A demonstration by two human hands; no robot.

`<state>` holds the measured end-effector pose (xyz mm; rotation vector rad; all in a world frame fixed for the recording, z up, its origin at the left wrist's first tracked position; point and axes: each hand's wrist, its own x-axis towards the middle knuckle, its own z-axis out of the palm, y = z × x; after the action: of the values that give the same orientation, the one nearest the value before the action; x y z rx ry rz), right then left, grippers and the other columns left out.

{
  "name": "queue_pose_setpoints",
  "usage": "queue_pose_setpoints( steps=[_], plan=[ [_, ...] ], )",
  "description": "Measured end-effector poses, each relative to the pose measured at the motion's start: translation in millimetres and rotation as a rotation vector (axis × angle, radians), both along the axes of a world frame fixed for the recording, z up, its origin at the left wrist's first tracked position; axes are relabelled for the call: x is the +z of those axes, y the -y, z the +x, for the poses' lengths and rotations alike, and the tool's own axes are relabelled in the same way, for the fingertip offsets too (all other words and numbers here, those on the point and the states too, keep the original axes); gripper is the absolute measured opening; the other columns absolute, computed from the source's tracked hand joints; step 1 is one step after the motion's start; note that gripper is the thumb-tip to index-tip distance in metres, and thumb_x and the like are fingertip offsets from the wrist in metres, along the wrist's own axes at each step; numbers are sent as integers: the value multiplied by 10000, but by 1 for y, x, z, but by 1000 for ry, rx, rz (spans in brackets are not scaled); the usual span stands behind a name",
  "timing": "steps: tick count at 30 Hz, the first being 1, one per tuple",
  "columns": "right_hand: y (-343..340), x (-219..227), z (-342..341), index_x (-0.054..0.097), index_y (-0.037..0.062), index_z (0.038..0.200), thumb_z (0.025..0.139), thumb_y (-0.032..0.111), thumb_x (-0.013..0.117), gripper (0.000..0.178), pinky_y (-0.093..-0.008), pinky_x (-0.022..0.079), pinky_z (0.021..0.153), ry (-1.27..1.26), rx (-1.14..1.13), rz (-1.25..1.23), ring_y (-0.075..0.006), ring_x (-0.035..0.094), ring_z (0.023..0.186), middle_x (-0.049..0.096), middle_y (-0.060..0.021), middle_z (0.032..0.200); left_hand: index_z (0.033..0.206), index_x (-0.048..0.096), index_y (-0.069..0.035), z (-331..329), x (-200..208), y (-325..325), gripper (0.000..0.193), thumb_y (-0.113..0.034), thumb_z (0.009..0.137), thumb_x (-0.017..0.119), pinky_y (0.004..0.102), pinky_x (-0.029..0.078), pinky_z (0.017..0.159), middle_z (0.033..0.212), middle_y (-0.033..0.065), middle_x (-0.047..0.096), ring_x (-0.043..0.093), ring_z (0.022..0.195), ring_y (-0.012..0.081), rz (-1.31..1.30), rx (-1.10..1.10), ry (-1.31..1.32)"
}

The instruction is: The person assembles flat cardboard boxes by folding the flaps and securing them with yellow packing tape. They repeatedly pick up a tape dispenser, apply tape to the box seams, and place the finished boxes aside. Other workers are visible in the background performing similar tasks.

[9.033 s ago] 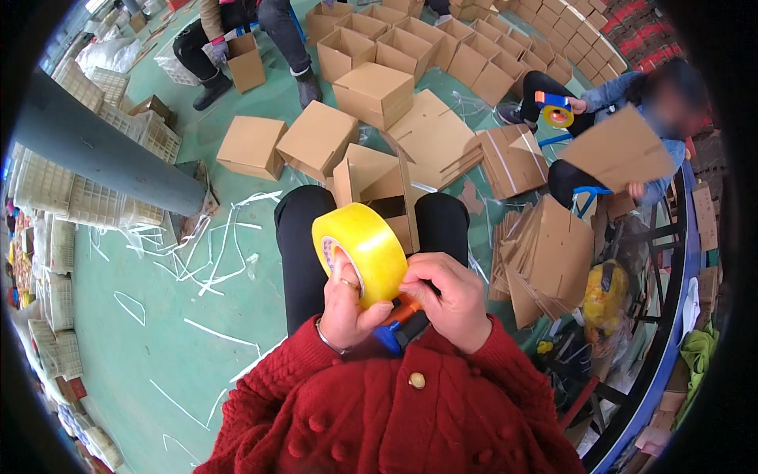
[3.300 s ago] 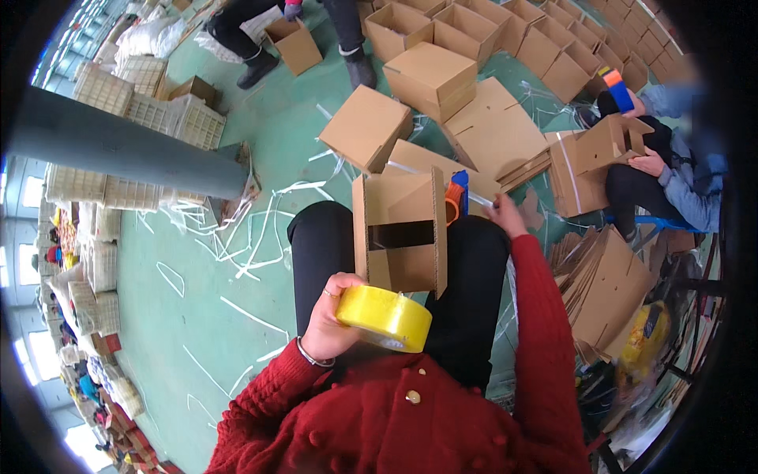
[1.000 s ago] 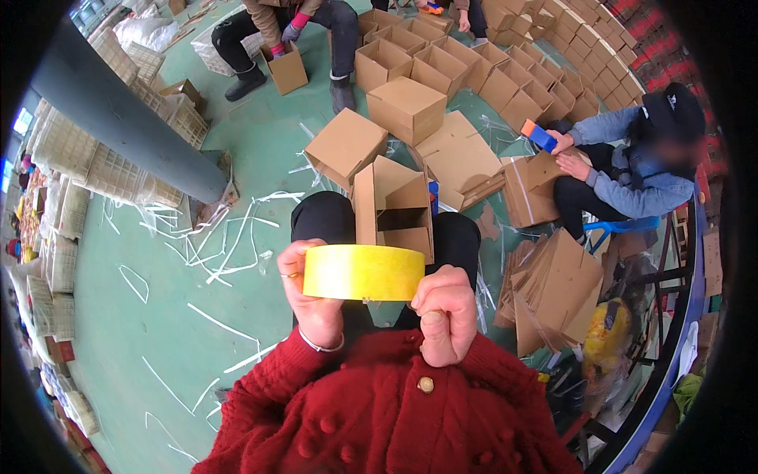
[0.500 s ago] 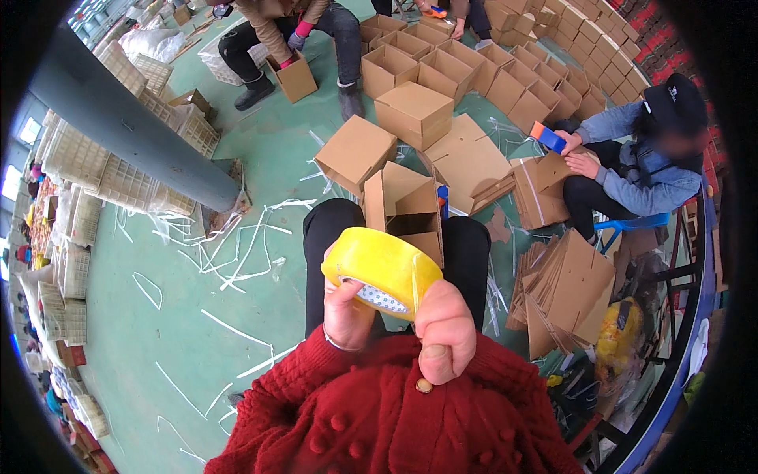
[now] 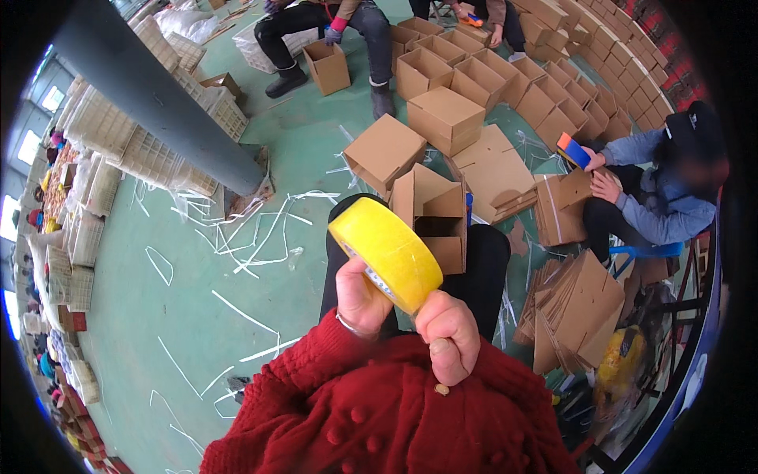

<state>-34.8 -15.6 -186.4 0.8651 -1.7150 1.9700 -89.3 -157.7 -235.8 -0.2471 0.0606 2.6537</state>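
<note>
A wide roll of yellow packing tape (image 5: 388, 251) is held up in front of my lap, tilted down to the right. My left hand (image 5: 362, 299) grips its near left side, the thumb at the inner core. At the roll's lower right end, the curled fingers of my right hand (image 5: 448, 332) pinch its edge; whether they hold a loose tape end is hard to make out. Just beyond the roll, between my knees, stands an open cardboard box (image 5: 438, 213), with a blue object (image 5: 469, 207) partly hidden beside it.
Flattened cardboard sheets (image 5: 576, 312) lean at the right, near a seated co-worker (image 5: 663, 178) holding a blue and orange tape dispenser (image 5: 574, 150). Rows of open boxes (image 5: 482, 79) stand ahead. White strapping strips (image 5: 260, 229) litter the green floor at left, near a grey pillar (image 5: 158, 95).
The tape roll has turned so its outer face shows more and its printed core less. My view has shifted, moving the surroundings rightward. Both hands keep their hold on the roll.
</note>
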Motion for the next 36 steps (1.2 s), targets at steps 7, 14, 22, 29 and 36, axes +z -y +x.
queue_pose_setpoints(
  steps=[7,14,22,29,36],
  plan=[
    [-1,-4,6,514,39,808,717,-17,502,108,-340,396,533,-2,37,-27,-245,495,562,545,-102,722,1116,604,-47,4,-4,-20,328,-308,960,482,416,486,837,901,137,606,584,860,300,-9,-2,124],
    [-2,6,-6,398,48,939,922,80,497,105,-196,441,525,550,-38,-297,-58,444,551,489,-48,751,1199,538,-84,-42,-16,6,331,-294,944,544,361,473,830,976,89,601,594,920,232,-354,481,-290],
    [10,24,-18,534,73,832,938,171,646,183,-161,385,515,881,269,-305,-10,461,557,538,43,707,1228,494,-84,-81,14,21,372,-212,906,629,361,495,767,948,123,611,588,862,229,-741,888,-969],
    [29,10,-21,525,60,843,950,94,560,117,-199,443,619,482,105,-181,-44,531,640,617,-13,745,1207,548,-64,-52,14,-19,383,-185,868,678,368,456,941,1017,99,577,565,962,225,207,242,-311],
    [22,8,-22,522,54,823,912,36,501,93,-216,459,618,307,31,-26,-56,543,628,707,-84,778,1093,611,-53,-44,13,-39,292,-277,905,609,401,518,805,957,140,637,617,857,301,216,178,-136]
  ],
)
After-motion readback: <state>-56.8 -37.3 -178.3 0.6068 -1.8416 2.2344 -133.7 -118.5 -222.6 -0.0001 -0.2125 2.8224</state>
